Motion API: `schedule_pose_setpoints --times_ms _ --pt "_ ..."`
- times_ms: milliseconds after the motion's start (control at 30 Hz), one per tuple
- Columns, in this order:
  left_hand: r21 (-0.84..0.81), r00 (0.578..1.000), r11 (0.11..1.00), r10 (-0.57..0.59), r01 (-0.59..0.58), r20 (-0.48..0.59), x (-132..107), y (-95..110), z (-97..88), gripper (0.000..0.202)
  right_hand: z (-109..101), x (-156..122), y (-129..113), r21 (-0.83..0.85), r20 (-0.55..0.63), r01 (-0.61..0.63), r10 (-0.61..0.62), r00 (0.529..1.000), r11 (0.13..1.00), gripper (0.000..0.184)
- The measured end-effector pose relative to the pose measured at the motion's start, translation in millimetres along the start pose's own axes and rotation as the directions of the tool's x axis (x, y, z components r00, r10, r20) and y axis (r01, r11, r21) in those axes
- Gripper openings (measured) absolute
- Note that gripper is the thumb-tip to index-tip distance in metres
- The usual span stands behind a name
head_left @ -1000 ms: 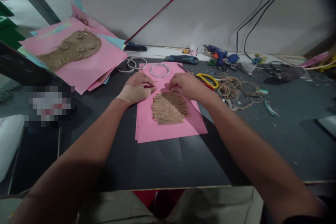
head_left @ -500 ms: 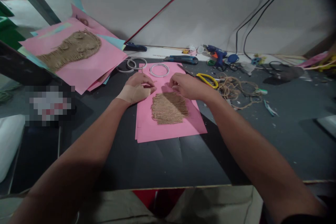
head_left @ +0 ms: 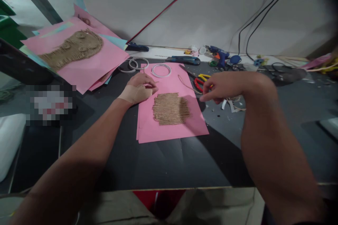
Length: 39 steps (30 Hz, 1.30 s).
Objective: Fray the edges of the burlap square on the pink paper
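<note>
Your left hand is resting on the pink paper; your right hand is hovering near the scissors. I cannot tell either's grip. The twine patch is lying on the paper.

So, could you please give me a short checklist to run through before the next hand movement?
1. Left hand at the left edge of the pink sheet: ok.
2. Twine patch wholly within the sheet: ok.
3. Right hand away from the patch: ok, it is by the sheet's right edge.
4. Loose strand off the sheet: not ok, part curves over its upper right.
5. White ring off the sheet: not ok, it lies near the top.
6. Right fingers gripping the strand: cannot tell.
</note>
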<state>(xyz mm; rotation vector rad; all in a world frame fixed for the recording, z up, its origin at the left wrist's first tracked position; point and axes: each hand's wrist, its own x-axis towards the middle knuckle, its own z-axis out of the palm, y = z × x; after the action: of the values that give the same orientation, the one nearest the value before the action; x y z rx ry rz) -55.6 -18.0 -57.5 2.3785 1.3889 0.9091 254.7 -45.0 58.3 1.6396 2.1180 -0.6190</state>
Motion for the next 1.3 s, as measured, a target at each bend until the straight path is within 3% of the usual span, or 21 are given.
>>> schedule_pose_setpoints --times_ms 67,167,300,433,600,800,967,1100,1200,1300 --pt "-0.002 1.0 1.0 -0.005 0.005 0.004 0.0 1.4 -0.3 0.006 0.2 0.6 -7.3 -0.032 -0.004 -0.007 0.007 1.0 0.999 0.036" --pt "-0.033 1.0 0.999 -0.025 0.025 0.003 -0.4 4.8 -0.9 0.006 4.2 8.1 -21.5 -0.125 -0.137 0.113 -0.13 0.982 0.986 0.025" --pt "-0.116 0.994 0.987 -0.109 0.108 0.0 -1.8 10.2 -2.9 0.007 17.9 27.8 -41.8 -0.167 -0.372 0.352 -0.389 0.843 0.921 0.03" --pt "-0.126 0.996 0.988 -0.093 0.093 0.002 -2.8 12.1 -3.8 0.011 36.5 51.8 -56.2 -0.189 -0.474 0.521 -0.542 0.694 0.832 0.037" --pt "-0.178 1.0 0.984 -0.003 0.004 0.007 -3.7 10.0 -2.7 0.008 55.4 74.9 -60.0 -0.191 -0.525 0.583 -0.584 0.619 0.79 0.041" --pt "-0.157 1.0 0.988 -0.01 0.013 0.023 -3.4 9.1 -1.9 0.007 60.6 81.3 -59.7 -0.166 -0.579 0.573 -0.55 0.602 0.802 0.041" --pt "-0.089 1.0 0.996 -0.018 0.019 0.018 -2.3 7.3 -0.9 0.011 50.9 73.7 -52.7 -0.081 -0.722 0.433 -0.353 0.596 0.898 0.04" --pt "-0.071 0.999 0.997 -0.027 0.03 0.039 -1.4 6.5 -1.7 0.009 48.6 77.7 -38.3 0.012 -0.759 0.292 -0.181 0.625 0.956 0.05" --pt "-0.054 0.997 0.997 -0.053 0.056 0.056 -0.6 6.6 -2.5 0.007 50.4 82.2 -30.0 -0.013 -0.753 0.251 -0.174 0.634 0.968 0.052" --pt "-0.044 0.997 0.997 -0.058 0.06 0.059 -0.2 6.8 -2.6 0.007 51.4 82.6 -28.0 0.029 -0.718 0.202 -0.121 0.685 0.979 0.058"
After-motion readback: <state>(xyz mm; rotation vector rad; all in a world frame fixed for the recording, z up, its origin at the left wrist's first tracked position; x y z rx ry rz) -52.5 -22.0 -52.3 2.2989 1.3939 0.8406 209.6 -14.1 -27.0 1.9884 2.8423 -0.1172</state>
